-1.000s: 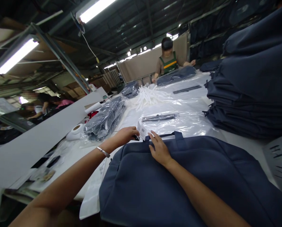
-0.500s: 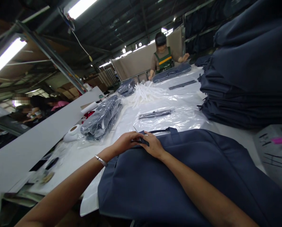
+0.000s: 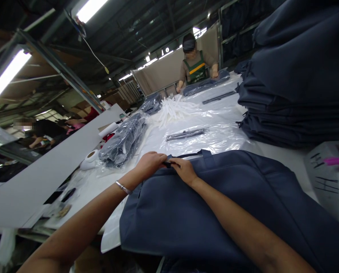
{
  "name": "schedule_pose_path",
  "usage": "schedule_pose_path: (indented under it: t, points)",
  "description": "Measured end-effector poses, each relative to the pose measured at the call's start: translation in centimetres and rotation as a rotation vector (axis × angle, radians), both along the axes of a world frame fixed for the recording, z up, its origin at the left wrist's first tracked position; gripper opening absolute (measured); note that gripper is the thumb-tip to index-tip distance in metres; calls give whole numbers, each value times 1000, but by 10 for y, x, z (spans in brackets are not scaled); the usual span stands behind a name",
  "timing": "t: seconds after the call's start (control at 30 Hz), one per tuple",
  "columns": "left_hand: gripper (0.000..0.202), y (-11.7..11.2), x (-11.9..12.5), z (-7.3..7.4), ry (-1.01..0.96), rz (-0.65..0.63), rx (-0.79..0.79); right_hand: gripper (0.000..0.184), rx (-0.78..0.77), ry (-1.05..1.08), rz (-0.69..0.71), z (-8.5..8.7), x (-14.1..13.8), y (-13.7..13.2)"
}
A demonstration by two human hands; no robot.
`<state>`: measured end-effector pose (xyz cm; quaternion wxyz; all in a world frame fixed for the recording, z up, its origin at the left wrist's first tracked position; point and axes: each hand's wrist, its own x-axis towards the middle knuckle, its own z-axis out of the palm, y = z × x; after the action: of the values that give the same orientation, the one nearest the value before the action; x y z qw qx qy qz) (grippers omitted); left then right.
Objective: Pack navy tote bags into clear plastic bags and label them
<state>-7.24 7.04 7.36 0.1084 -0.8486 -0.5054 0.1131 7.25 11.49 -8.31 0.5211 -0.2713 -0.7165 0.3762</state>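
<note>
Since a second ago, the right hand (image 3: 185, 171) has been brought against the left hand (image 3: 150, 165), and the white tag seen then has been lost from view. A small dark piece (image 3: 167, 164) is pinched between the fingertips of both hands, by the handle (image 3: 206, 159) of the navy duffel bag (image 3: 180, 216). The bag is laid on the white worktable (image 3: 86, 191), near its edge; at the right, navy bags (image 3: 294, 94) are stacked.
</note>
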Motion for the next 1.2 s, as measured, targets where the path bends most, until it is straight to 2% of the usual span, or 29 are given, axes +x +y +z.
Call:
schedule_pose_path:
  t: [0.07, 0.13, 0.23, 0.3, 0.4, 0.47, 0.57, 0.67, 0.77, 0.83, 0.93, 1.0, 1.07, 1.13, 1.2]
  points:
    - [23, -2, -3, -1, -37, 131, -67, 23, -28, 23, -5, 1, 2, 1]
    - [27, -4, -9, -4, -85, 178, -68, 22, -28, 26, -8, 0, 2, 2]
    - [36, -8, -16, -9, -110, 176, -47, 23, -1, 11, 11, -2, 0, 3]
    - [38, -10, -15, -12, -45, 133, -41, 25, 28, -7, 33, -3, -1, 2]
    - [26, -11, -7, -16, 50, 74, -62, 26, 72, -30, 76, -3, 0, 0]
    - [25, -10, -4, -17, 45, 131, -75, 26, 87, -31, 85, -1, 2, -2]
    - [33, -7, -6, -16, -104, 302, -28, 27, 50, 38, 1, 3, 6, -3]
    - [38, -10, -13, -18, -502, 490, 8, 28, -77, 157, -79, 8, 9, -2]
    - [47, -26, -16, -40, -1009, 676, -127, 32, -197, 205, -53, 13, 14, -2]
    - [54, -42, -16, -65, -1178, 724, -169, 33, -218, 179, -30, 18, 19, -4]
    - [49, -67, -14, -107, -1102, 668, -8, 31, -137, 29, 30, 27, 30, -13]
    - [45, -80, -12, -126, -1002, 625, 110, 27, -31, -115, 119, 30, 35, -22]
    - [43, -89, -6, -136, -905, 604, 202, 24, 63, -260, 238, 29, 35, -32]
    - [45, -93, 1, -138, -761, 589, 305, 21, 139, -397, 352, 22, 32, -39]
    - [48, -94, 9, -137, -592, 557, 407, 20, 197, -483, 359, 14, 29, -41]
